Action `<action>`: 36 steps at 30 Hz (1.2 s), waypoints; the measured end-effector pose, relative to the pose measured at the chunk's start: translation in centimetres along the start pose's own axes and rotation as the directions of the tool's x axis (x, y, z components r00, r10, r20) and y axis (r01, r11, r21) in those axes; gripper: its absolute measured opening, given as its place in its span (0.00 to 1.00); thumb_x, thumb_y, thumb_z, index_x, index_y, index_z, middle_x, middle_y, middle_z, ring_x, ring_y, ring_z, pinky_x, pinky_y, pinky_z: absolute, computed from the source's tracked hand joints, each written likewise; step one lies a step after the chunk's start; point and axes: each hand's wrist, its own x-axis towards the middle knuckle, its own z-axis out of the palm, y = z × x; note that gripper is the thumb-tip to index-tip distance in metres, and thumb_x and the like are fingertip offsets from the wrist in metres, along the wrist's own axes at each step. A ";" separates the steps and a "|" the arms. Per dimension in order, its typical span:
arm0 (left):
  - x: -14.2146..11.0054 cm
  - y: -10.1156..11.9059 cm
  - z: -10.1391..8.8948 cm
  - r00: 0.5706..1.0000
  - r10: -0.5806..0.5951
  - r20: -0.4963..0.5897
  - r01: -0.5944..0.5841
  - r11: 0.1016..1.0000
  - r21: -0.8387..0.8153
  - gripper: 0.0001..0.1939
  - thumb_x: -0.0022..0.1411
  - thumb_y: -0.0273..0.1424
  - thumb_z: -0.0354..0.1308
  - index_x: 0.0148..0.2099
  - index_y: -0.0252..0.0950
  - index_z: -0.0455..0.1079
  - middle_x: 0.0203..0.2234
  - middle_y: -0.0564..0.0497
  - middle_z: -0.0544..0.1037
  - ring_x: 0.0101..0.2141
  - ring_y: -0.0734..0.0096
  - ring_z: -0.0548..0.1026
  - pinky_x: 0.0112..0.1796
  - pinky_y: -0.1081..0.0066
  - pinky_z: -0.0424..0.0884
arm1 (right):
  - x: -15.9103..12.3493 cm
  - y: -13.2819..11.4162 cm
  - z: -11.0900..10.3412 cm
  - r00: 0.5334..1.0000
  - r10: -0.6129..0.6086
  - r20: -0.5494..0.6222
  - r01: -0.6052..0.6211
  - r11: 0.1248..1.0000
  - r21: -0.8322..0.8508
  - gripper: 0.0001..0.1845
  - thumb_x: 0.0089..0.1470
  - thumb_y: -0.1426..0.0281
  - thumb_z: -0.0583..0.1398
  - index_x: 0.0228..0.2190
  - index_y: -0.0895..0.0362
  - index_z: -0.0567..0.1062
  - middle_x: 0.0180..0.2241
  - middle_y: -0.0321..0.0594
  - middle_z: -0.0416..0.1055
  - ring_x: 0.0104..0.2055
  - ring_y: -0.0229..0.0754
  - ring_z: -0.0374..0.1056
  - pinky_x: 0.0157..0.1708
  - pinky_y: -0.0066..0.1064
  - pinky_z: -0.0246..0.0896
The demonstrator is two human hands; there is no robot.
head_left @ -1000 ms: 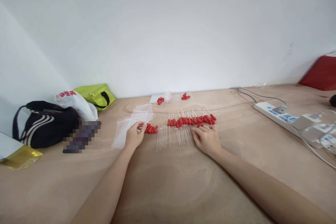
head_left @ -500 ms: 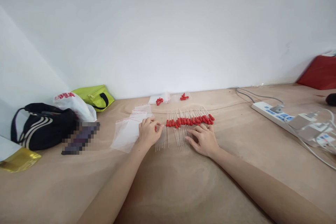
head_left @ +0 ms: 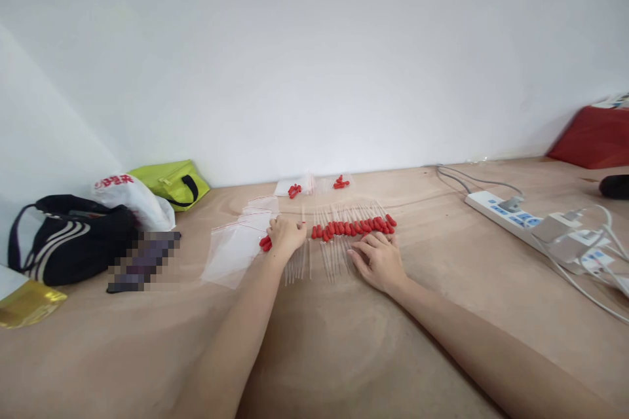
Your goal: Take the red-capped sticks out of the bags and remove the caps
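A row of thin clear droppers with red rubber bulbs [head_left: 351, 228] lies on the table, some stems pointing to the wall and some toward me. My left hand [head_left: 287, 236] is at the row's left end, fingers pinched on a dropper [head_left: 303, 213] whose red bulb barely shows at the fingertips. Beside that wrist lie more red bulbs [head_left: 265, 243], partly hidden by the hand. My right hand [head_left: 381, 262] rests at the row's right part, fingers loosely bent and apart, near the stems [head_left: 331, 262] that point toward me.
Flat clear zip bags [head_left: 230, 252] lie left of the hands. Two bags with red-bulbed droppers [head_left: 294, 191] are near the wall. On the right is a power strip [head_left: 504, 213] with chargers and cables. A black bag [head_left: 73, 242] and a yellow-green bag [head_left: 171, 182] stand left.
My left hand has turned and its fingertips have moved slightly up, with a dropper now in them. Red bulbs show left of it. My right hand stays nearly in place; the view has shifted slightly.
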 end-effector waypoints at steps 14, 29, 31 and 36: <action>-8.8 -3.2 0.3 0.643 0.614 -0.458 -0.714 0.697 -0.068 0.06 0.61 0.30 0.49 0.32 0.35 0.63 0.26 0.50 0.73 0.29 0.71 0.70 0.32 0.72 0.66 | -0.2 -0.9 -0.7 0.961 -0.275 -0.034 0.277 0.960 0.050 0.22 0.52 0.58 0.55 0.48 0.50 0.67 0.48 0.43 0.64 0.50 0.45 0.57 0.50 0.42 0.43; -8.9 -1.5 0.1 0.558 0.714 -0.424 -0.791 0.611 -0.013 0.09 0.61 0.32 0.49 0.40 0.38 0.69 0.36 0.49 0.76 0.39 0.66 0.70 0.40 0.64 0.63 | -0.1 -1.7 -0.2 0.941 -0.337 0.012 0.335 0.939 0.076 0.10 0.55 0.64 0.54 0.34 0.49 0.75 0.25 0.34 0.71 0.35 0.37 0.61 0.51 0.42 0.36; -8.7 -1.5 0.2 0.549 0.705 -0.449 -0.798 0.602 -0.029 0.08 0.61 0.30 0.49 0.38 0.38 0.70 0.33 0.51 0.77 0.38 0.68 0.71 0.40 0.65 0.62 | -0.1 -1.8 -0.2 0.939 -0.343 0.013 0.341 0.936 0.080 0.10 0.55 0.64 0.53 0.35 0.49 0.74 0.23 0.33 0.70 0.33 0.36 0.60 0.50 0.41 0.37; -8.7 -1.6 0.3 0.536 0.696 -0.478 -0.807 0.589 -0.047 0.07 0.60 0.30 0.51 0.36 0.38 0.70 0.30 0.53 0.77 0.36 0.70 0.71 0.42 0.65 0.61 | -0.2 -1.7 -0.1 0.927 -0.376 0.012 0.373 0.923 0.090 0.10 0.55 0.67 0.53 0.32 0.49 0.75 0.19 0.31 0.67 0.29 0.35 0.57 0.49 0.41 0.37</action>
